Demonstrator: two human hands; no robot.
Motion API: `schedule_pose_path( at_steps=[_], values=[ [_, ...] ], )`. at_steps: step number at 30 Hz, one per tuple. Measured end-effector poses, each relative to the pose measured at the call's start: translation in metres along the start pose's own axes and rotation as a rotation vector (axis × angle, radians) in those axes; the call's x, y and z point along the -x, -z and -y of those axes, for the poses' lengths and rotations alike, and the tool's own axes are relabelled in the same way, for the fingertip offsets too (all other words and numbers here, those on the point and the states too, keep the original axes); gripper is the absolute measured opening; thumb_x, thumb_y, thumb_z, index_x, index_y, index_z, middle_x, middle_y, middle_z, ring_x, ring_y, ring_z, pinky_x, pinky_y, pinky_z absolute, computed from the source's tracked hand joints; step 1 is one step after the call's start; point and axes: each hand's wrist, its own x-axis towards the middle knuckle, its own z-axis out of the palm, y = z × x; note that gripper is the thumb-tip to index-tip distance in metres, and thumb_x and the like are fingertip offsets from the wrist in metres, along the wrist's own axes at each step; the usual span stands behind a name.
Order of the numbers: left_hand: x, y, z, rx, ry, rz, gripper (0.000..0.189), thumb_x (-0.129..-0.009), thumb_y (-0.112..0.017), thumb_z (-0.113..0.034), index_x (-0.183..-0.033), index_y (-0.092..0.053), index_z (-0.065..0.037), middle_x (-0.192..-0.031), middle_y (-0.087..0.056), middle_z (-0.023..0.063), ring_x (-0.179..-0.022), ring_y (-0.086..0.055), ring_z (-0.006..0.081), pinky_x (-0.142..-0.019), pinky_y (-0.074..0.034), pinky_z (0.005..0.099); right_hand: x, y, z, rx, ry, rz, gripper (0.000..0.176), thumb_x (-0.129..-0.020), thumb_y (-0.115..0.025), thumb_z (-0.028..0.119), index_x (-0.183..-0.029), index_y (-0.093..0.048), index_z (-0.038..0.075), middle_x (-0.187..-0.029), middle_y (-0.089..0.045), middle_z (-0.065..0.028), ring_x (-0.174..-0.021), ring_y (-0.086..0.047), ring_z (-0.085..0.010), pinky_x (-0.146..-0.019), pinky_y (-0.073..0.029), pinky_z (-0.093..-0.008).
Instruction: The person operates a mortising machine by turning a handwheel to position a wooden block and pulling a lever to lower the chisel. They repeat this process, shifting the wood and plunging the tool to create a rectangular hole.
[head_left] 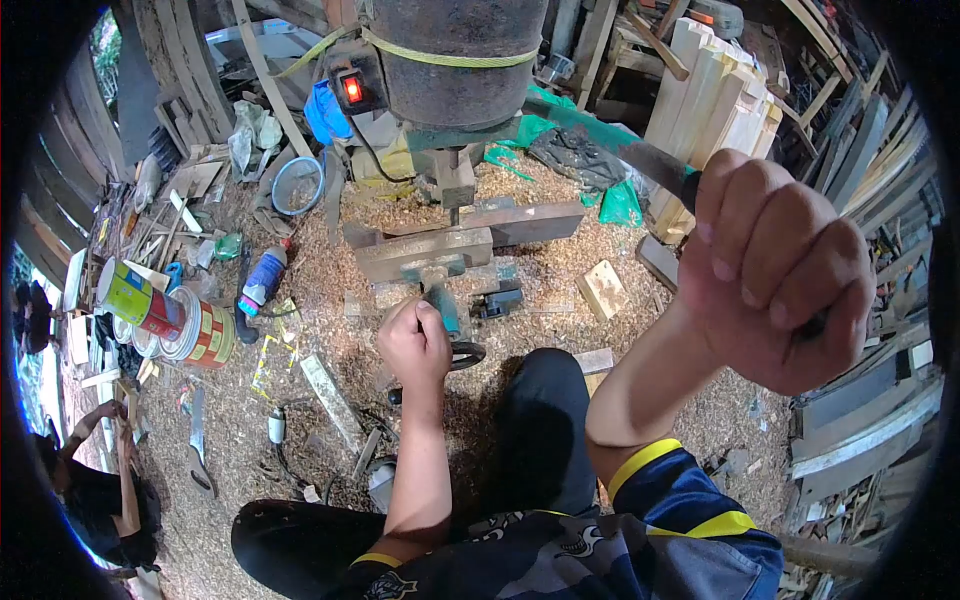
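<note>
My right hand (pixel 775 275), raised at the right, is closed around the grip end of a long lever (pixel 645 158) that runs from the drill-press-like machine (pixel 450 65). Below the machine's head, a thin bit (pixel 454 215) points down at wooden pieces on its table. A short wooden block (pixel 425 256) is in front, with a darker board (pixel 530 226) behind it. My left hand (pixel 416 342) makes a fist beside the green metal part (pixel 442 310) and a dark handwheel (pixel 468 355); what it holds, if anything, is hidden.
A red switch (pixel 352 89) glows on the machine. Wood shavings cover the floor, with a handsaw (pixel 198 445), a bottle (pixel 264 278) and stacked buckets (pixel 200 330) at left. Stacked timber (pixel 705 110) stands back right. Another person (pixel 95 490) is at the lower left.
</note>
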Motion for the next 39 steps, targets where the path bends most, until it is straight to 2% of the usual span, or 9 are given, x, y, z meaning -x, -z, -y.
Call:
schedule_pose_path(
  at_steps=[13, 15, 18, 20, 28, 30, 32, 37, 39],
  values=[
    [-0.001, 0.001, -0.003, -0.060, 0.049, -0.003, 0.029, -0.095, -0.052, -0.009, -0.069, -0.046, 0.005, -0.062, -0.043, 0.0166, -0.055, -0.044, 0.0299, -0.057, -0.037, 0.0420, 0.031, -0.024, -0.004, 0.076, 0.078, -0.200, 0.044, -0.100, -0.050, 0.041, -0.063, -0.050, 0.019, -0.055, -0.048, 0.0045, -0.050, -0.043, -0.0112, -0.056, -0.036, -0.0322],
    [0.000, 0.001, -0.002, -0.064, 0.077, 0.016, 0.027, -0.090, -0.053, -0.008, -0.067, -0.049, 0.004, -0.064, -0.048, 0.0204, -0.059, -0.051, 0.0395, -0.058, -0.042, 0.0474, 0.039, -0.026, -0.007, 0.070, 0.115, -0.237, 0.044, -0.099, -0.052, 0.040, -0.060, -0.049, 0.020, -0.053, -0.046, 0.0055, -0.049, -0.042, -0.0105, -0.055, -0.036, -0.0314],
    [-0.002, 0.002, -0.006, -0.049, 0.084, 0.012, 0.027, -0.090, -0.053, -0.007, -0.066, -0.048, 0.004, -0.063, -0.047, 0.0199, -0.057, -0.049, 0.0388, -0.057, -0.041, 0.0470, 0.048, -0.027, -0.009, 0.095, 0.149, -0.220, 0.046, -0.098, -0.052, 0.040, -0.057, -0.048, 0.020, -0.052, -0.046, 0.0061, -0.047, -0.041, -0.0099, -0.054, -0.035, -0.0304],
    [-0.002, 0.002, -0.008, -0.053, 0.088, 0.013, 0.027, -0.090, -0.053, -0.007, -0.066, -0.047, 0.004, -0.063, -0.046, 0.0197, -0.057, -0.049, 0.0385, -0.057, -0.040, 0.0469, 0.049, -0.031, -0.011, 0.087, 0.161, -0.280, 0.047, -0.098, -0.053, 0.041, -0.055, -0.048, 0.021, -0.051, -0.045, 0.0065, -0.046, -0.041, -0.0094, -0.052, -0.033, -0.0297],
    [-0.002, 0.000, -0.006, -0.048, 0.052, -0.011, 0.027, -0.090, -0.053, -0.006, -0.066, -0.047, 0.004, -0.062, -0.046, 0.0195, -0.056, -0.049, 0.0380, -0.056, -0.039, 0.0468, 0.061, -0.031, -0.010, 0.090, 0.171, -0.236, 0.046, -0.096, -0.056, 0.038, -0.055, -0.046, 0.019, -0.048, -0.042, 0.0063, -0.044, -0.039, -0.0097, -0.052, -0.033, -0.0292],
    [-0.002, 0.002, -0.009, -0.052, 0.099, 0.007, 0.027, -0.091, -0.053, -0.007, -0.066, -0.048, 0.004, -0.063, -0.047, 0.0196, -0.056, -0.049, 0.0383, -0.056, -0.040, 0.0462, 0.062, -0.033, -0.007, 0.100, 0.168, -0.241, 0.047, -0.096, -0.056, 0.037, -0.055, -0.044, 0.017, -0.048, -0.041, 0.0053, -0.043, -0.039, -0.0109, -0.052, -0.033, -0.0300],
    [-0.001, 0.003, -0.009, -0.045, 0.105, 0.008, 0.028, -0.092, -0.053, -0.008, -0.067, -0.049, 0.004, -0.063, -0.048, 0.0199, -0.056, -0.050, 0.0388, -0.057, -0.040, 0.0462, 0.066, -0.030, -0.006, 0.066, 0.176, -0.203, 0.052, -0.100, -0.059, 0.038, -0.058, -0.047, 0.010, -0.051, -0.048, -0.0002, -0.044, -0.044, -0.0194, -0.048, -0.036, -0.0354],
    [0.002, 0.005, -0.005, -0.051, 0.080, 0.011, 0.030, -0.094, -0.054, -0.010, -0.069, -0.051, 0.004, -0.065, -0.050, 0.0211, -0.058, -0.052, 0.0399, -0.058, -0.042, 0.0467, 0.071, -0.043, -0.005, 0.058, 0.183, -0.331, 0.051, -0.096, -0.060, 0.036, -0.056, -0.043, 0.009, -0.051, -0.047, -0.0024, -0.044, -0.042, -0.0208, -0.050, -0.034, -0.0368],
    [0.002, 0.006, -0.002, -0.029, 0.140, 0.062, 0.030, -0.096, -0.054, -0.012, -0.071, -0.051, 0.005, -0.066, -0.051, 0.0224, -0.059, -0.054, 0.0411, -0.058, -0.042, 0.0469, 0.069, -0.045, -0.007, 0.034, 0.202, -0.359, 0.049, -0.094, -0.060, 0.032, -0.056, -0.041, 0.008, -0.051, -0.046, -0.0036, -0.045, -0.041, -0.0207, -0.050, -0.033, -0.0369]
  ],
)
